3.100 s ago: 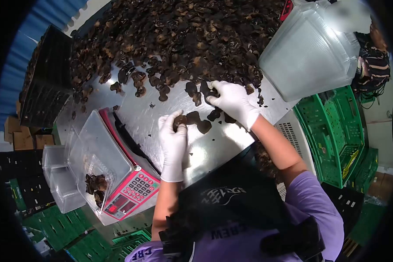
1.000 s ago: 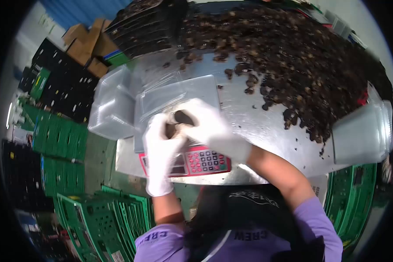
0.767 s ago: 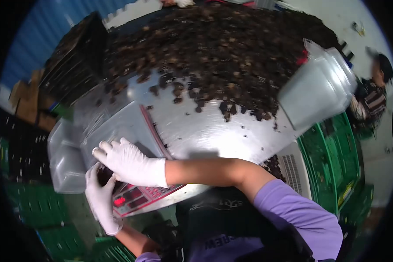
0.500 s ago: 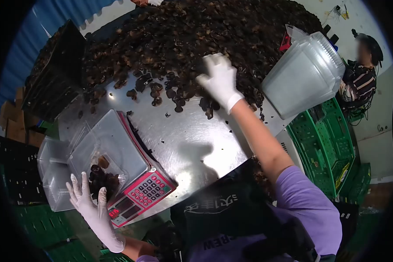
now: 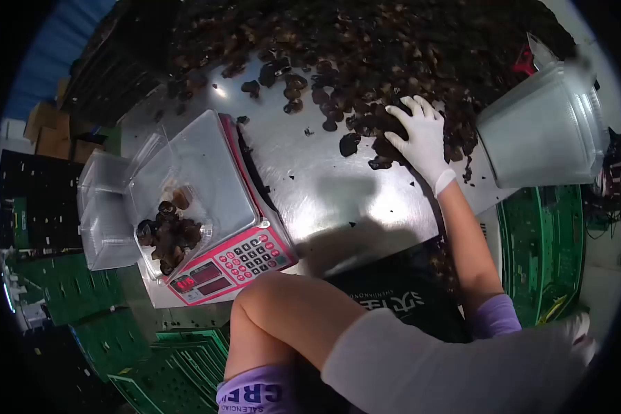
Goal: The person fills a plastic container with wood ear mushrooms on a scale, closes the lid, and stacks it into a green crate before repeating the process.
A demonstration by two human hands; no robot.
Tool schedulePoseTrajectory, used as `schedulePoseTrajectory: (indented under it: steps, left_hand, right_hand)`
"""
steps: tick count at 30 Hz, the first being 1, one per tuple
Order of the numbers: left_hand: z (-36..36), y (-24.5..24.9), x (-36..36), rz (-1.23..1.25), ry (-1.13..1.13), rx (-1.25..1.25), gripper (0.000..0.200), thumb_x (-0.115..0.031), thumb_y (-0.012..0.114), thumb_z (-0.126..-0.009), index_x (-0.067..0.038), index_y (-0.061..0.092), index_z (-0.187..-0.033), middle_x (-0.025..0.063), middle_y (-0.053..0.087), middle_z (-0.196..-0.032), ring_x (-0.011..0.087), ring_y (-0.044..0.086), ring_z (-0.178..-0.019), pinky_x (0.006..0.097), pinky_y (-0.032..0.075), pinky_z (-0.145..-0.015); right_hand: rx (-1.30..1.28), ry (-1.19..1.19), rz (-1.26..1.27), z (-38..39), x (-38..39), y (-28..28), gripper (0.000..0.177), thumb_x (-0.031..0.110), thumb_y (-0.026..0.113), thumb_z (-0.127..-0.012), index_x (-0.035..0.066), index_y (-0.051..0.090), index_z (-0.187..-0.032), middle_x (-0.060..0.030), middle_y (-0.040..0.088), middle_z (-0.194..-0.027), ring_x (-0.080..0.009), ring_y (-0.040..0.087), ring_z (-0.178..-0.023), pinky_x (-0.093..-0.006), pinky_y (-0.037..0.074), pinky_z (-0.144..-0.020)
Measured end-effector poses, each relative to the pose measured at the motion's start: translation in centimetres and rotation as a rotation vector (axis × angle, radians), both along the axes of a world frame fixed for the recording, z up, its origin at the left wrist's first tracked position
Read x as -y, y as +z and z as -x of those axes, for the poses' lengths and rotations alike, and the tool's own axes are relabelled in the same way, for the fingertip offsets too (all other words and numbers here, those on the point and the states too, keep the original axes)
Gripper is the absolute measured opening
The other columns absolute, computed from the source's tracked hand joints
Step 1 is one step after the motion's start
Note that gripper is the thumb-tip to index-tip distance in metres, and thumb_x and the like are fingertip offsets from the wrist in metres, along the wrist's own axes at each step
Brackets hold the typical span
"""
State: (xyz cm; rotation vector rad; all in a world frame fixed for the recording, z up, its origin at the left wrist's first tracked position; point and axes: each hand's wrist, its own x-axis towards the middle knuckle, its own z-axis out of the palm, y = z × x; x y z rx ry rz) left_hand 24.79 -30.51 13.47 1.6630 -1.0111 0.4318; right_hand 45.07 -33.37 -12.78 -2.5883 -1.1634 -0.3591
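Note:
My right hand (image 5: 421, 141), in a white glove, rests with its fingers apart at the near edge of a big heap of dark brown pieces (image 5: 393, 55). Close to the camera, my gloved left hand (image 5: 455, 362) stretches across the lower right, its fingers small and blurred at the far end. What those fingers do or hold is not visible. At the left a red scale (image 5: 252, 257) carries an open clear plastic container (image 5: 139, 207), tilted, with a cluster of dark pieces (image 5: 169, 238) in it.
Stacked clear tubs (image 5: 538, 131) stand at the right of the metal table (image 5: 297, 172). More clear containers (image 5: 107, 228) are left of the scale. Green crates (image 5: 541, 241) sit at the right, others (image 5: 172, 366) at the lower left. A black crate (image 5: 121, 76) stands at the upper left.
My left hand has left the container on the scale and come up close to the camera, across to the lower right. The view has shifted; my right hand remains at the heap's near edge.

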Motion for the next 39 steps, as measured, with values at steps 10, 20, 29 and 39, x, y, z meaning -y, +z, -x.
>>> schedulePoseTrajectory:
  steps: [10, 20, 29, 39]
  left_hand:
    - [-1.1, -2.0, 2.9, -0.344, 0.17, 0.088, 0.01, -0.018, 0.062, -0.078, -0.01, 0.069, -0.08, 0.0055, 0.068, -0.091, 0.0206, 0.065, -0.081, 0.0345, 0.051, -0.072]
    - [1.8, -17.1, -8.0, -0.167, 0.782, -0.548, 0.025, 0.0, 0.066, -0.078, -0.003, 0.067, -0.103, 0.0118, 0.067, -0.098, 0.0275, 0.065, -0.088, 0.0342, 0.052, -0.079]
    - [-4.2, -26.2, -12.6, -0.348, 1.304, -0.435, 0.043, -0.011, 0.067, -0.079, 0.0, 0.058, -0.12, 0.0173, 0.058, -0.111, 0.0333, 0.057, -0.103, 0.0408, 0.046, -0.092]
    - [-1.9, -25.4, -10.5, -0.605, 1.216, -0.85, 0.025, -0.014, 0.069, -0.075, -0.004, 0.062, -0.097, 0.0156, 0.058, -0.094, 0.0332, 0.06, -0.091, 0.0411, 0.05, -0.08]
  right_hand:
    - [0.128, 0.252, -0.175, 1.5, -4.9, 2.2, 0.031, 0.024, 0.069, -0.071, 0.014, 0.068, -0.101, -0.0052, 0.061, -0.109, -0.0243, 0.05, -0.115, -0.0499, 0.031, -0.103]
    - [-0.053, 0.266, -0.376, 2.7, -3.1, 3.1, 0.015, 0.023, 0.066, -0.08, 0.009, 0.067, -0.088, -0.0038, 0.064, -0.103, -0.0218, 0.055, -0.11, -0.0451, 0.032, -0.104]
    - [-0.539, -0.161, 0.415, 9.5, 19.7, 9.4, 0.03, 0.023, 0.072, -0.076, 0.009, 0.069, -0.102, -0.012, 0.067, -0.086, -0.0309, 0.064, -0.083, -0.0422, 0.049, -0.078]
    - [-0.318, 0.082, -0.344, 7.4, 2.9, 1.9, 0.041, 0.009, 0.07, -0.072, 0.007, 0.064, -0.113, -0.0107, 0.061, -0.112, -0.0291, 0.059, -0.102, -0.0371, 0.048, -0.085]
